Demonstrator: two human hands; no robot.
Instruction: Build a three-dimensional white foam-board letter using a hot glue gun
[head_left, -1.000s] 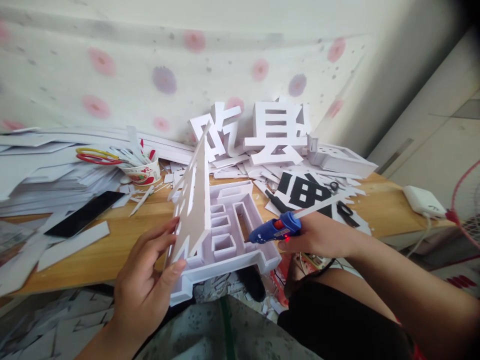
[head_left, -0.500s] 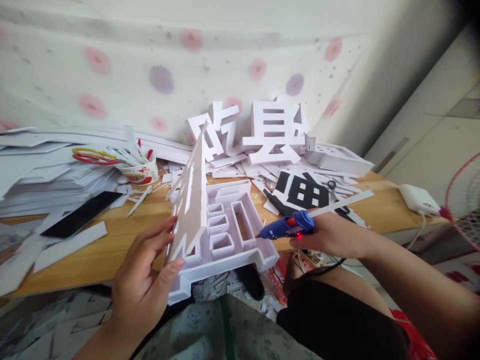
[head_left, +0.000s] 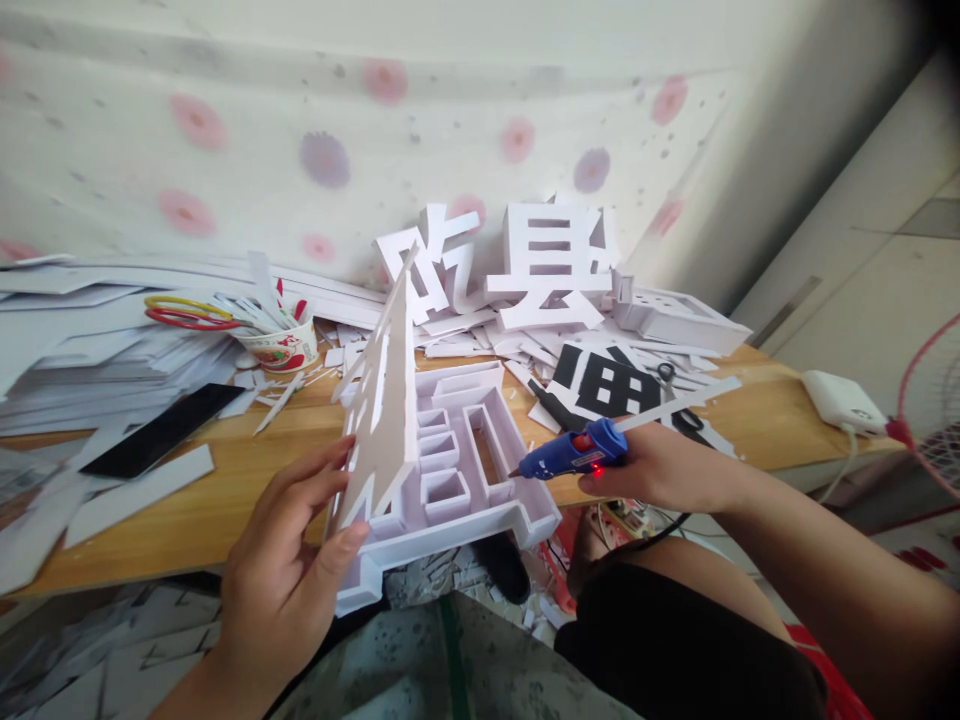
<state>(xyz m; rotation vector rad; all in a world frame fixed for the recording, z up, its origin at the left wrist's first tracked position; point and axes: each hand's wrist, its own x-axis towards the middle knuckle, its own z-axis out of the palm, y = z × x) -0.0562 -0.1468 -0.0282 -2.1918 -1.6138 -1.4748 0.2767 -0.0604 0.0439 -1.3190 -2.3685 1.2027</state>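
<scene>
My left hand (head_left: pixel 292 570) grips the near left side of a hollow white foam-board character (head_left: pixel 442 535), its thumb on the front wall. A flat cut-out white panel (head_left: pixel 386 410) leans upright along the character's left side, against my left fingers. My right hand (head_left: pixel 649 465) is wrapped round a blue hot glue gun (head_left: pixel 574 452) with a red light lit on it. The gun's nozzle points left into the character, by the lower corner of its long rectangular inner frame (head_left: pixel 484 450). A white glue stick or strip appears to extend from the gun's back.
Finished white characters (head_left: pixel 551 265) stand at the back among scraps. Black cut-outs (head_left: pixel 611 385) and scissors (head_left: pixel 666 372) lie to the right, near a white box with a cable (head_left: pixel 840 400). On the left are a paper tub of tools (head_left: pixel 281 348), a black phone-like slab (head_left: pixel 161 430) and stacked white boards (head_left: pixel 112 370).
Almost nothing differs. The view has shifted very slightly, and the glue gun's nozzle has moved a touch along the inside of the character.
</scene>
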